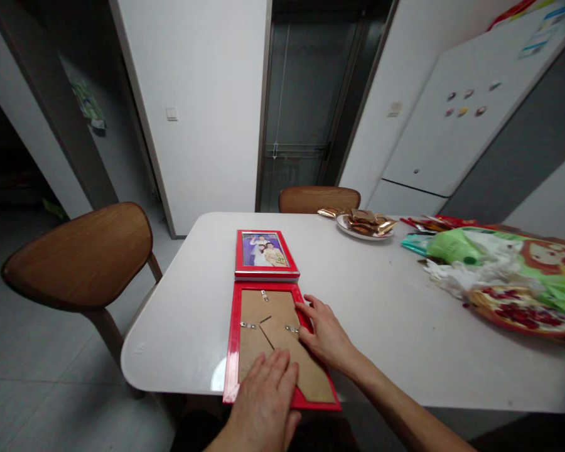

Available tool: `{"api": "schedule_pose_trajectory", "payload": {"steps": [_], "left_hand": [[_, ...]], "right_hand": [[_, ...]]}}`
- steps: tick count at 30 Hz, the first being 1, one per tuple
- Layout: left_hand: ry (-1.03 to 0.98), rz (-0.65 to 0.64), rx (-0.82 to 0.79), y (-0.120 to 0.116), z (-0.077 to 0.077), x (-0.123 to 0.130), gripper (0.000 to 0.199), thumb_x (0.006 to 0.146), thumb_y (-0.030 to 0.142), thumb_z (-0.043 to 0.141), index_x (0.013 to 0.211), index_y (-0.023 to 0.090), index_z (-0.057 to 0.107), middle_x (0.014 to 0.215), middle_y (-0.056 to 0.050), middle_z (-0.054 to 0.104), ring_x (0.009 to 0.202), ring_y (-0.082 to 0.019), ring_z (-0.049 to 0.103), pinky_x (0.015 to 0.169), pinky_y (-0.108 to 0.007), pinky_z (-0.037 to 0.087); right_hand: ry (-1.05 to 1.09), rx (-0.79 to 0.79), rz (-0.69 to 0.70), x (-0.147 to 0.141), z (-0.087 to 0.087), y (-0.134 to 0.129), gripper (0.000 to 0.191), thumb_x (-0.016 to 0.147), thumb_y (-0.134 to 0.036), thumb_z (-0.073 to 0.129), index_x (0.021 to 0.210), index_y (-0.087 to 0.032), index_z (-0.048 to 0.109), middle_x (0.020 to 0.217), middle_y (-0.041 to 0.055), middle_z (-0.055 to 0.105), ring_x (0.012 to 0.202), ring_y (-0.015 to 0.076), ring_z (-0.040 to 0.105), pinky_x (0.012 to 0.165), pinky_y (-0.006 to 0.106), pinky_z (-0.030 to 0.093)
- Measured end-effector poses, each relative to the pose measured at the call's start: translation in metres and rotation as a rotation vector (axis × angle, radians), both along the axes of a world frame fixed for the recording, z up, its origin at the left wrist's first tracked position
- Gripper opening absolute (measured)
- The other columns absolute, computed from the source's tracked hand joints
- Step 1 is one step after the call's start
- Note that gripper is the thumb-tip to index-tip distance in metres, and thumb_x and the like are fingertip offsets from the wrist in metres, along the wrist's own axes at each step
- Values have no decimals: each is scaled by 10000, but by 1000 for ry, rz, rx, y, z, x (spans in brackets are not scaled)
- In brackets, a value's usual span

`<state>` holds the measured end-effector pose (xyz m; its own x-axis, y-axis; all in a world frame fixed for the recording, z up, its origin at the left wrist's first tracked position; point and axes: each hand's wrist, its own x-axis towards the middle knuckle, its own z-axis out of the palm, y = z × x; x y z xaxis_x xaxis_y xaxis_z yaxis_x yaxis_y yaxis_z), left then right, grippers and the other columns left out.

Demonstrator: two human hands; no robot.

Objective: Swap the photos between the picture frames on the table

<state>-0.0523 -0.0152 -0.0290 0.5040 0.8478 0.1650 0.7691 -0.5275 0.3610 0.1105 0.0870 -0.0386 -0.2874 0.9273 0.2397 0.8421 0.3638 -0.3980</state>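
A red picture frame (233, 358) lies face down at the table's near edge, its brown backing board (282, 365) showing. Small metal clips sit on the board: one at the top (264, 295), one at the left (248, 326) and one at the right (292, 328). My left hand (266, 398) rests flat over the lower part of the board, fingers stretched out. At the frame's right side is my right hand (327, 329), fingers apart, its tips on the red rim and beside the right clip. Just beyond, a second red frame (267, 271) lies face up with a photo (264, 250).
Both frames lie on a white table (179, 314). Wrapped snacks fill a plate (367, 236) at the back. Green packaging (456, 245) and a plate of reddish food (522, 311) are at the right. Wooden chairs stand left (80, 257) and behind (317, 199).
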Motion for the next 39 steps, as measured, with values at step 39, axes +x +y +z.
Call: {"api": "schedule_pose_trajectory", "payload": {"steps": [39], "left_hand": [[-7,115,12,-3,-5,-27,241,637,198,642,839,135,527,1192,-205,490,1143,-313,405,948,-537,311]], "right_hand": [[-139,104,11,-65,2,37,238,800,-275,430,949,-231,611,879,70,529,839,194,438,726,296,321]]}}
